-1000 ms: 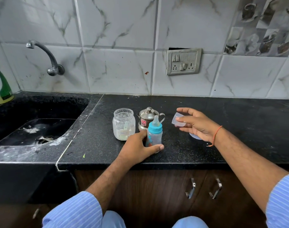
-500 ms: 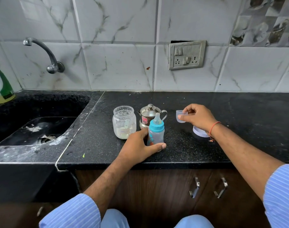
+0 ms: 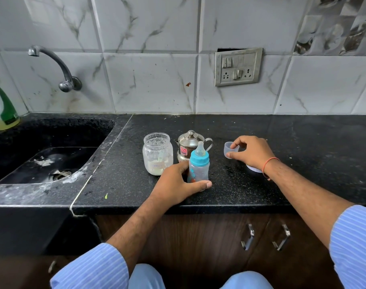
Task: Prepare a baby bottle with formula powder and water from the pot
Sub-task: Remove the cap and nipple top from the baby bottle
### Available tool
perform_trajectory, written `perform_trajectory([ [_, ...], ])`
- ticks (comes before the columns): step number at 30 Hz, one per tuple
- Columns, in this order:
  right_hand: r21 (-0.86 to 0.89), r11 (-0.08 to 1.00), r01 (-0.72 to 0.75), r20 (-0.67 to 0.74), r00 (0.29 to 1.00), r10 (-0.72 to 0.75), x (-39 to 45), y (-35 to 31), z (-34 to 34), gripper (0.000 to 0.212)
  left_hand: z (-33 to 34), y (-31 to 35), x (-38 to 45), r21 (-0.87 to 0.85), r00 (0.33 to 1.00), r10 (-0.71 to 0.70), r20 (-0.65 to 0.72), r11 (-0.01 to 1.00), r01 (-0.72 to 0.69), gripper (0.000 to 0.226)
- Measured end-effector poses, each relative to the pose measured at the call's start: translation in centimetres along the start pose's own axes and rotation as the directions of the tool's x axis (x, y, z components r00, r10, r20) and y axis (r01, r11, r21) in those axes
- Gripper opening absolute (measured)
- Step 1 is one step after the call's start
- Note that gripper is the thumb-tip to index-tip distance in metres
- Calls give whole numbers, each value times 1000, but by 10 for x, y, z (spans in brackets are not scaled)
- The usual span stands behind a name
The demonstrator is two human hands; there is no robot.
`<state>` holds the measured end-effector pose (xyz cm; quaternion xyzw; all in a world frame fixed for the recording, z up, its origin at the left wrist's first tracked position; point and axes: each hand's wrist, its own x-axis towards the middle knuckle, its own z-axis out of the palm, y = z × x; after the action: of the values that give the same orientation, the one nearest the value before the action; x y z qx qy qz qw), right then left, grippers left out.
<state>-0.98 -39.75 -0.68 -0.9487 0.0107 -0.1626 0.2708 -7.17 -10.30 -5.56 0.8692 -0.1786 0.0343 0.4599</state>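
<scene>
A baby bottle with a blue collar and teat stands on the black counter. My left hand grips its base, thumb in front. Behind it stand a small steel pot with a lid and an open glass jar holding white formula powder. My right hand pinches the clear bottle cap, mouth up, low over the counter to the right of the pot. A white lid lies partly hidden under my right wrist.
A black sink with a wall tap lies to the left, a green-topped bottle at its far corner. A switch and socket plate is on the tiled wall. Cabinet handles sit below the counter edge.
My right hand has lowered the clear cap toward the counter and turned it mouth up. My left hand keeps its hold on the bottle. The camera has tilted slightly.
</scene>
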Motion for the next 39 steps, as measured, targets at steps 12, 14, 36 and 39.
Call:
perform_trajectory([
  [12,339,901,269,-265,947,-183,-41,-36,-18,48,1,-1,4,18,1000,-10,7,1000,10,77],
  [14,418,840,345,-296,926,-233,-64,-58,-13,44,1,0,4,20,1000,-15,2,1000,15,82],
  [36,578,799,168,67,965,-252,-82,-96,20,32,-1,5,3,55,999,-24,26,998,23,73],
  [39,625,762,168,139,937,-321,-71,-89,16,37,-2,5,4,37,999,-33,41,999,32,76],
])
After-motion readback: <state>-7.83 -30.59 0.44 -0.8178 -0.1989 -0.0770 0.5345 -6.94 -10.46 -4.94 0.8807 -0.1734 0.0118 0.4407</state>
